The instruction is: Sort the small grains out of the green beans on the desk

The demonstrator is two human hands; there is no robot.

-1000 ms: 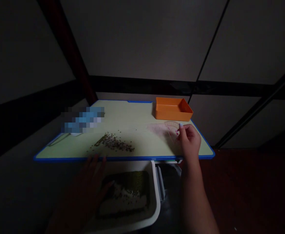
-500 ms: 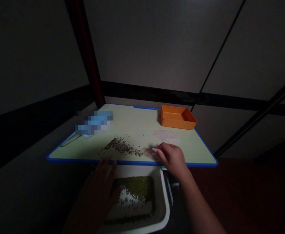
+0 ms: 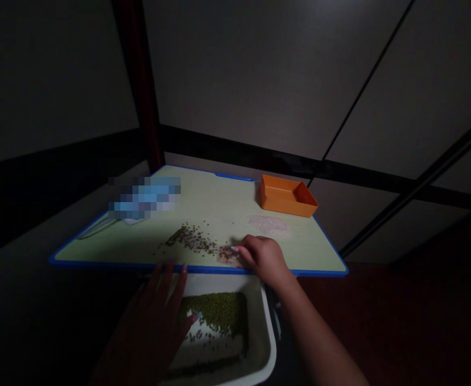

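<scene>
My right hand [image 3: 263, 257] is closed in a pinch low over the table, near its front edge. A pinkish, partly see-through patch [image 3: 228, 256] shows by its fingertips; I cannot make out what it is. Just left of it, small dark green beans [image 3: 191, 239] lie scattered on the pale tabletop [image 3: 215, 203]. My left hand [image 3: 159, 308], dim in shadow, is open with its fingers spread over the left side of a white basin [image 3: 271, 348]. Its fingertips reach the table's blue edge. Green beans [image 3: 223, 311] are heaped in the basin's far part, with loose ones nearer me.
An orange open box [image 3: 287, 198] stands at the table's back right. In front of it lies a pale pinkish patch [image 3: 268, 225]. A blurred-out blue object [image 3: 147, 195] with a cable [image 3: 96, 228] is on the left. Panelled walls [image 3: 243, 69] rise behind the table.
My right hand has moved left toward the scattered beans, the pinkish patch moving along with it. My left hand stays spread over the basin. The whole view has shifted slightly.
</scene>
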